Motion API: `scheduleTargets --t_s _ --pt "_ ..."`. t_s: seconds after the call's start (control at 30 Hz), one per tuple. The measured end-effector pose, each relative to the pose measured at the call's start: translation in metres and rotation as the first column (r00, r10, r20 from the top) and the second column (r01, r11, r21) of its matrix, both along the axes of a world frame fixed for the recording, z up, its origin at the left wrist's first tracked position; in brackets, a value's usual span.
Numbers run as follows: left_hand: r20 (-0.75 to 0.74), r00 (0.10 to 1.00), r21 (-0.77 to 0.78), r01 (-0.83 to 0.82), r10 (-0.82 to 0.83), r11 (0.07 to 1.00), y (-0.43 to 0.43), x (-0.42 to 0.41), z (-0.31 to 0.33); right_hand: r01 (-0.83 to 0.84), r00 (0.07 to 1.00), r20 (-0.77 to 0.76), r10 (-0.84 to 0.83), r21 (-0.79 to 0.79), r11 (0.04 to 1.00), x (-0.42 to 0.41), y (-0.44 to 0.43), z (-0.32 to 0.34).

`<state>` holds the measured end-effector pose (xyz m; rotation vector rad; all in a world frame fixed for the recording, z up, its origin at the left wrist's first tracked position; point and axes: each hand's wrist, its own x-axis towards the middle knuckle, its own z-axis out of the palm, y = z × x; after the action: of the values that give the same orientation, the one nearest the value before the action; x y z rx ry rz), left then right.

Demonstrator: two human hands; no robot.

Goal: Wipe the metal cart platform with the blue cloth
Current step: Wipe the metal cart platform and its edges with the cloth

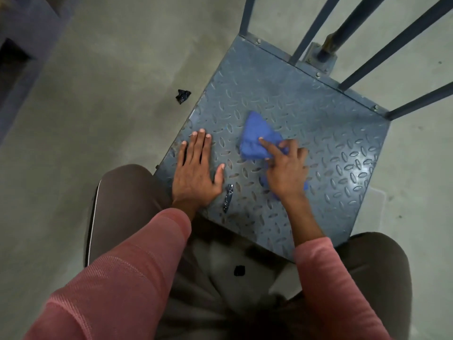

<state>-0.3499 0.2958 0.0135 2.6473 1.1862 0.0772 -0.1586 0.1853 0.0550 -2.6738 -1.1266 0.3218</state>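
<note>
The metal cart platform point(306, 99) is a grey-blue tread plate that fills the middle of the view. A crumpled blue cloth point(255, 136) lies near its centre. My right hand point(285, 168) grips the cloth's near end, with the index finger stretched out on top of the fabric; more cloth shows under the palm. My left hand point(196, 165) lies flat on the platform near its left edge, fingers straight and spread, holding nothing.
A small dark scrap point(228, 197) lies on the platform between my hands, and another dark scrap point(182, 96) on the concrete floor to the left. Dark upright bars point(367, 52) rise along the platform's far edge. My knees flank the near edge.
</note>
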Motion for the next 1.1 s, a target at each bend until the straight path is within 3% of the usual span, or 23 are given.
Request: scheduleTargets --t_s 0.07,0.17,0.27,0.37,0.83,1.1 --pt "0.005 1.0 0.0 0.003 -0.003 1.0 0.0 0.0 0.0 -0.122 0.987 -0.084 0.135 0.143 0.982 -0.002 -0.006 0.006" --pt "0.003 1.0 0.007 0.006 -0.006 1.0 0.0 -0.001 0.0 0.02 1.0 -0.023 -0.014 0.278 0.96 0.021 -0.01 0.013" --pt "-0.009 1.0 0.003 0.013 -0.013 1.0 -0.001 -0.001 0.0 0.268 0.963 0.01 -0.269 0.06 0.962 0.03 -0.008 0.005" --pt "-0.009 1.0 -0.003 0.016 -0.016 1.0 0.0 -0.002 0.001 0.352 0.936 0.034 -0.351 -0.029 0.936 0.014 -0.005 -0.007" --pt "-0.044 0.997 0.1 0.063 -0.059 0.993 0.006 0.001 -0.013 0.294 0.941 0.136 -0.309 0.123 0.948 -0.006 0.026 -0.038" --pt "0.012 0.983 -0.031 0.185 -0.185 0.982 0.021 -0.013 -0.009 0.205 0.967 0.129 -0.218 0.11 0.973 -0.008 0.009 -0.032"
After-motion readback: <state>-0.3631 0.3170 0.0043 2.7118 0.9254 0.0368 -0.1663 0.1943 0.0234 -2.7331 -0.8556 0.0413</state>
